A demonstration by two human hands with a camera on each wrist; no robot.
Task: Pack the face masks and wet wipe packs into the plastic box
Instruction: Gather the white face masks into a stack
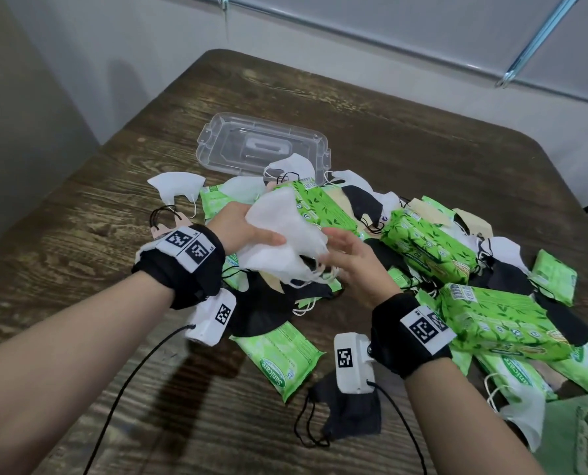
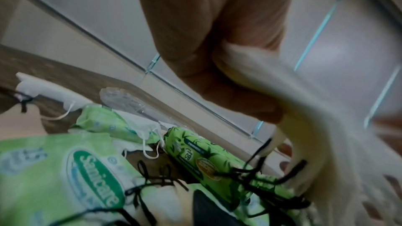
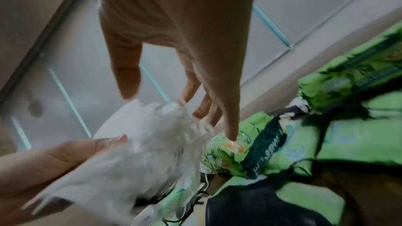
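My left hand (image 1: 268,234) grips a bunch of white face masks (image 1: 285,241) above the pile; its thumb lies on top, and the left wrist view shows the fingers (image 2: 217,75) curled round the masks (image 2: 315,126). My right hand (image 1: 344,248) hovers at the bunch's right edge with its fingers straight and spread (image 3: 185,75), near the ear loops (image 3: 195,123), holding nothing. Green wet wipe packs (image 1: 429,245) (image 1: 501,323) (image 1: 278,354) lie mixed with black, white and beige masks. A clear plastic box part (image 1: 261,145) lies flat behind the pile.
The pile covers the middle and right of the dark wooden table (image 1: 80,234). A single white mask (image 1: 176,186) lies at the left, a black mask (image 1: 350,413) near the front. A green sheet (image 1: 587,437) shows at the lower right corner.
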